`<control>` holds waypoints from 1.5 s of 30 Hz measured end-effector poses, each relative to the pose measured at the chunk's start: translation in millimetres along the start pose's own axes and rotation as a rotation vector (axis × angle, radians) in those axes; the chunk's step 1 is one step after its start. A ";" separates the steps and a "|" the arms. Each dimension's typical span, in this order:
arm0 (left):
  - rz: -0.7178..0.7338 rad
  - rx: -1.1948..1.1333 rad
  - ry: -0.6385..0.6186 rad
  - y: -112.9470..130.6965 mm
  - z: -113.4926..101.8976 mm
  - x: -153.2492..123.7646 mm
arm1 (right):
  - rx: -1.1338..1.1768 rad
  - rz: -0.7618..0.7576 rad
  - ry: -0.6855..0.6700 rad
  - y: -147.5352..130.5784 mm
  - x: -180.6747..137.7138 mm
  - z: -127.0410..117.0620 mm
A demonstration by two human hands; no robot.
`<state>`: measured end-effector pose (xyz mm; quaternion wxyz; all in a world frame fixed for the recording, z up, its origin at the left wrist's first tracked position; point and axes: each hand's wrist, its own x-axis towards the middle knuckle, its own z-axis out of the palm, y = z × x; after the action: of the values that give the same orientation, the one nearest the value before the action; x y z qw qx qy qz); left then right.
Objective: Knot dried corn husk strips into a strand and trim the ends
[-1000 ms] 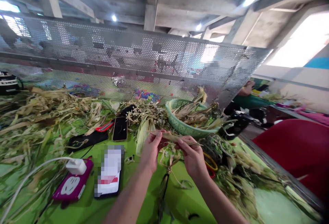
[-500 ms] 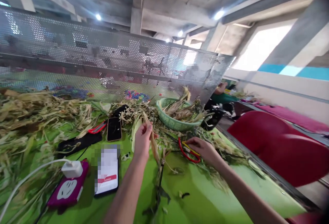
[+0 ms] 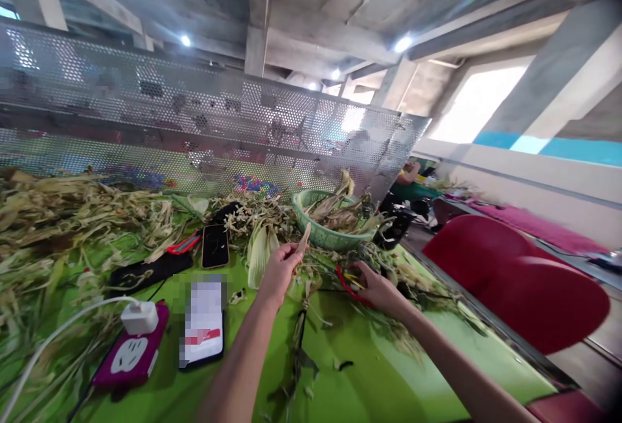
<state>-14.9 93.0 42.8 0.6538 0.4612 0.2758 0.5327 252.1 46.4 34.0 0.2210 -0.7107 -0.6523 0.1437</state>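
Note:
My left hand [image 3: 282, 271] is closed, pinching a narrow strip of dried corn husk [image 3: 306, 238] that points up and away. To its right, my right hand [image 3: 376, 290] has its fingers curled round the handles of a pair of scissors [image 3: 344, 279] with red and yellow on them. The blades are hard to make out among the plant scraps. A wider pale husk [image 3: 261, 256] lies just left of my left hand. Below the hands, a thin dark stem with dry leaves [image 3: 299, 339] lies on the green table [image 3: 359, 371].
A green basket [image 3: 315, 232] of dry husks stands behind the hands. Heaped husks [image 3: 72, 216] cover the left side. Nearer are a lit phone [image 3: 207, 319], a dark phone [image 3: 215, 246], a red cutter [image 3: 184, 242] and a purple power strip [image 3: 131, 352]. Red chairs [image 3: 510, 274] stand at right.
My left hand has turned and moved slightly right, and the husk strip now points up to the right. My right hand has moved left and closed further round the scissor handles.

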 end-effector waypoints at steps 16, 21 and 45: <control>-0.026 0.106 0.043 -5.7 -2.0 1.1 | 0.518 -0.161 -0.369 -42.5 -38.0 -26.6; -0.030 0.117 -0.007 -4.8 1.9 -1.6 | 0.421 -0.226 -0.407 -54.5 -39.9 -24.6; -0.079 0.067 -0.134 -13.0 0.1 -1.0 | -0.243 -0.093 0.032 -8.2 2.5 -3.5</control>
<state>-9.3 91.9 31.0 0.6756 0.5061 0.2671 0.4649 247.1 48.9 41.3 0.1503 -0.7035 -0.6933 0.0418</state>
